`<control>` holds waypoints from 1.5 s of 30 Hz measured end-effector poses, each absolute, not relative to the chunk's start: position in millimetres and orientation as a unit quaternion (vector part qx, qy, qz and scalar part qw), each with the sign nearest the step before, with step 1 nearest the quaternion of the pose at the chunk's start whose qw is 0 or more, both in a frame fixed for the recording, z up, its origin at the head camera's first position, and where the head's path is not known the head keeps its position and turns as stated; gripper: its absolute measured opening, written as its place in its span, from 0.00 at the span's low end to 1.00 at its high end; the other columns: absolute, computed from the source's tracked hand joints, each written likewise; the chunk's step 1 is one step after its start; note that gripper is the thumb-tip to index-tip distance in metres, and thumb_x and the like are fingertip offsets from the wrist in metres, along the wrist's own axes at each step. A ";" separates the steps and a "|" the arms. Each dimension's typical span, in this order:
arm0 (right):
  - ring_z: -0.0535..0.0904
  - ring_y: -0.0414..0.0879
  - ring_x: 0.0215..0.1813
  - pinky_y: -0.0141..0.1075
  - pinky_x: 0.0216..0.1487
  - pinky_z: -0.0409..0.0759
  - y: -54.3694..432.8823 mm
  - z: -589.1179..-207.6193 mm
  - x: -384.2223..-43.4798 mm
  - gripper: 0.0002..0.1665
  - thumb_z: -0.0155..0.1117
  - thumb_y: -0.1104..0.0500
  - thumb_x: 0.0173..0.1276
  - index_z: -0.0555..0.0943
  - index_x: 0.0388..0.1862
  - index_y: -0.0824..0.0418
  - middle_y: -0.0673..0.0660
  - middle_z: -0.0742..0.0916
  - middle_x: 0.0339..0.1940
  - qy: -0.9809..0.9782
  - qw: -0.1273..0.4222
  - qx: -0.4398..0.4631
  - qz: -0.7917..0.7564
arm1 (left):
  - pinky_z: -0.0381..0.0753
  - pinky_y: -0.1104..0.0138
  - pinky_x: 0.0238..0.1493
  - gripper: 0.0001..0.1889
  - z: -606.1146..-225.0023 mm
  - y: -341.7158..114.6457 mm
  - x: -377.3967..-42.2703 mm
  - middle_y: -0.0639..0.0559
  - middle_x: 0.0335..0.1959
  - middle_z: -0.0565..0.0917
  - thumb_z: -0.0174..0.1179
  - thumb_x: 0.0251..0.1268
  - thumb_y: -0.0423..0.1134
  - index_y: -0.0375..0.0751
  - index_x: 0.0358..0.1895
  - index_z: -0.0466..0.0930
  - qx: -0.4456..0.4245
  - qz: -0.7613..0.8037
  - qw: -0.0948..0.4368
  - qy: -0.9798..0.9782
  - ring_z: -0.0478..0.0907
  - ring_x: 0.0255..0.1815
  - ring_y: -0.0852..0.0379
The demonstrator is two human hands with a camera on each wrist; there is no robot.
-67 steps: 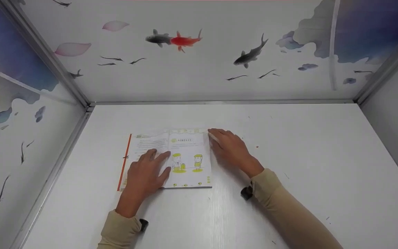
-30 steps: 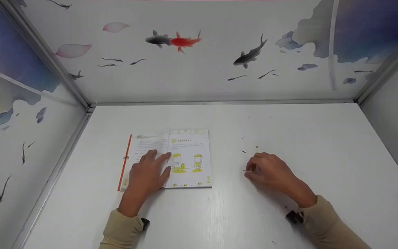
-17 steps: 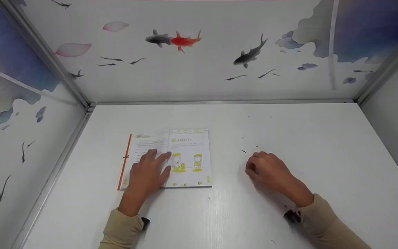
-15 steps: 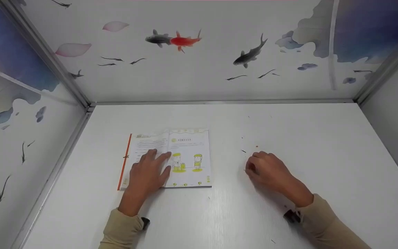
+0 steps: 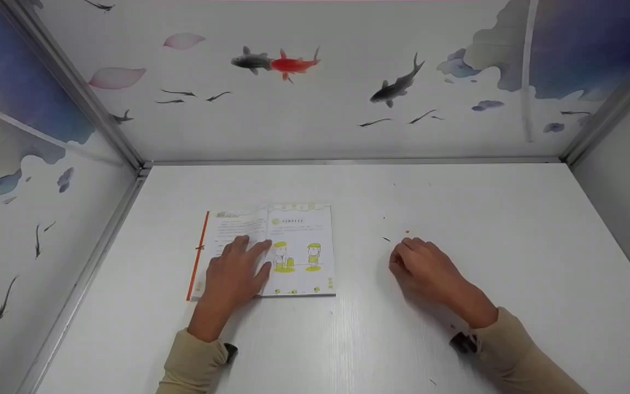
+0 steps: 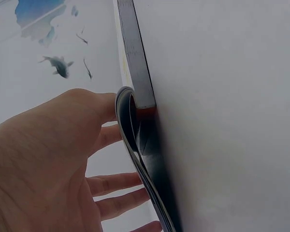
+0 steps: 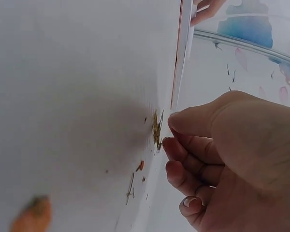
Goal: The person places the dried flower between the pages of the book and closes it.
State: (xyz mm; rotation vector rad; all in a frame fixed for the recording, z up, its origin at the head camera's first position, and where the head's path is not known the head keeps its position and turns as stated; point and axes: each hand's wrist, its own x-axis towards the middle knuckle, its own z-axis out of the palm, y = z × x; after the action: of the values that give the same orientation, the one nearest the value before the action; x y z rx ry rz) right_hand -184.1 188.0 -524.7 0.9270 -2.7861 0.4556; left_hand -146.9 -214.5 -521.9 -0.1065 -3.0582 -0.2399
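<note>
An open book with yellow cartoon figures lies on the white table. My left hand rests on its left page, fingers spread; in the left wrist view its thumb side is at the curled page edges. To the right of the book, my right hand is low over the table with curled fingers. In the right wrist view, its thumb and index fingertips are close together right beside a clump of yellowish-brown dry bits. I cannot tell whether they pinch any of it. In the head view, the right hand hides that clump.
A small orange bit and a dark sliver lie just beyond the right hand. Thin twig-like scraps and a blurred orange piece show in the right wrist view. Printed panels wall the table's back and sides.
My right hand has moved from the book's right edge to the table at right, then stayed nearly still. A small pale bit at its fingertips has gone from sight. The left hand stays put.
</note>
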 end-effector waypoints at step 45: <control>0.77 0.50 0.38 0.39 0.40 0.75 160.6 -521.4 -196.9 0.09 0.72 0.72 0.68 0.81 0.41 0.63 0.54 0.81 0.35 -0.932 0.107 0.334 0.092 | 0.81 0.33 0.62 0.27 -522.5 -214.6 -146.5 0.40 0.77 0.75 0.59 0.79 0.56 0.64 0.77 0.76 -0.024 -0.087 0.017 -0.996 0.76 0.76 0.37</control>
State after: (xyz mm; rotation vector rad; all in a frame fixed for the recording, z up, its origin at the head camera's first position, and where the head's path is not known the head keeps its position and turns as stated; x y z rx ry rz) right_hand -196.9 160.6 -521.4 0.9827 -2.7449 0.2719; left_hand -146.5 -214.6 -522.5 -0.0747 -3.0949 -0.2691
